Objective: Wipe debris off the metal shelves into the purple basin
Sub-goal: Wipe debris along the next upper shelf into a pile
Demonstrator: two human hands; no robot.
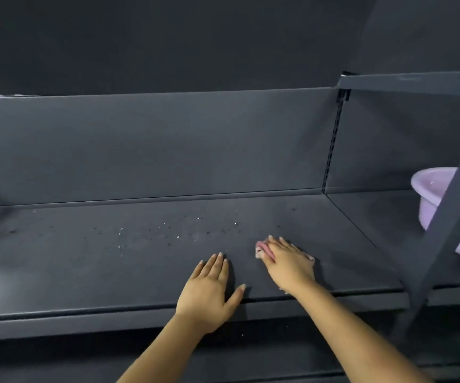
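A dark grey metal shelf (85, 272) runs across the view. Small white and dark crumbs of debris (151, 233) are scattered over its middle and back. My right hand (288, 265) presses flat on a pink cloth (262, 248) lying on the shelf, right of the debris; most of the cloth is hidden under the palm. My left hand (209, 288) rests flat on the shelf near its front edge, fingers straight, holding nothing. The purple basin (433, 189) stands on the neighbouring shelf section at far right, partly hidden behind a slanted metal bar.
A slanted dark metal bar (450, 230) crosses in front of the basin at right. An upright slotted post (334, 139) divides the two shelf sections. A higher shelf (417, 81) hangs above the basin. A lower shelf edge (223, 357) shows beneath my arms.
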